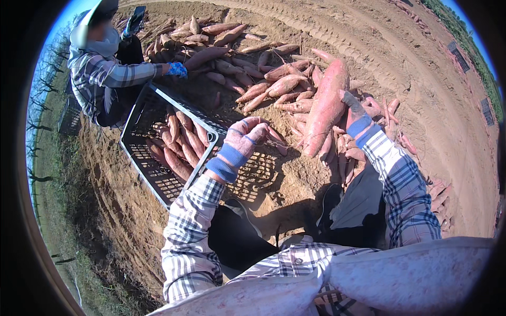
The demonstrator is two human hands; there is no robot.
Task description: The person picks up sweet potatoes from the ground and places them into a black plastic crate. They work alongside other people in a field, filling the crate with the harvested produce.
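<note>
My left hand (242, 143), in a pinkish work glove with a blue cuff, is raised beside the near corner of a black plastic crate (144, 173). Its fingers are curled, and a small reddish sweet potato (278, 143) shows just beyond them; whether they touch cannot be told. My right hand (354, 110), gloved alike, is at the right side of a very large sweet potato (326, 106); its fingers are partly hidden, so the grip is unclear. That big root lies slanted over a heap of smaller sweet potatoes (286, 85). Several slender sweet potatoes (182, 148) lie inside the crate.
A co-worker (106, 71) crouches at the upper left, one blue-patterned glove on a long sweet potato (206, 56), a phone (137, 17) in the other hand. Another dark crate (70, 116) stands behind them. More roots (439, 197) lie at the right on furrowed soil. My feet are just below the heap.
</note>
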